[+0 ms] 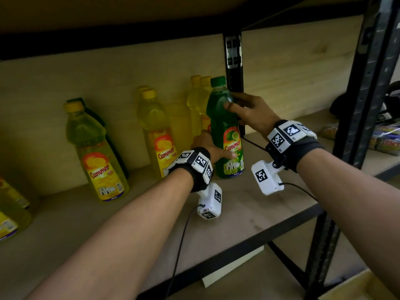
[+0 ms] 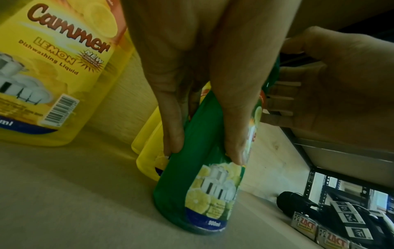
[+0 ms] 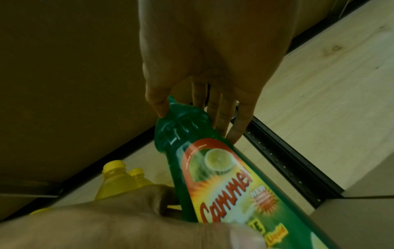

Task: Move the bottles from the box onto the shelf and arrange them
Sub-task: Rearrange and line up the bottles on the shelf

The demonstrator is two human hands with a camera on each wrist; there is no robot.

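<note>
Green bottle (image 1: 225, 131): upright on the shelf (image 1: 249, 213); your right hand (image 1: 251, 111) grasps its neck; your left hand (image 1: 213, 148) grips its base
Obstacles: yellow bottles (image 1: 200, 100) just behind; black post (image 1: 234, 83) beside

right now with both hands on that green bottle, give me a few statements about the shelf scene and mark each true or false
1. Both hands hold the green bottle. True: the left hand grips its lower body, the right hand its shoulder below the cap.
2. The green bottle lies on its side. False: it stands on the shelf board, roughly upright.
3. The green bottle has a yellow cap. False: its cap is green; the yellow bottles have yellow caps.
4. Yellow bottles stand right behind the green one. True: two yellow caps show just behind it.
5. The green bottle is at the left end of the row. False: it is the rightmost bottle, beside the black upright post.
</note>
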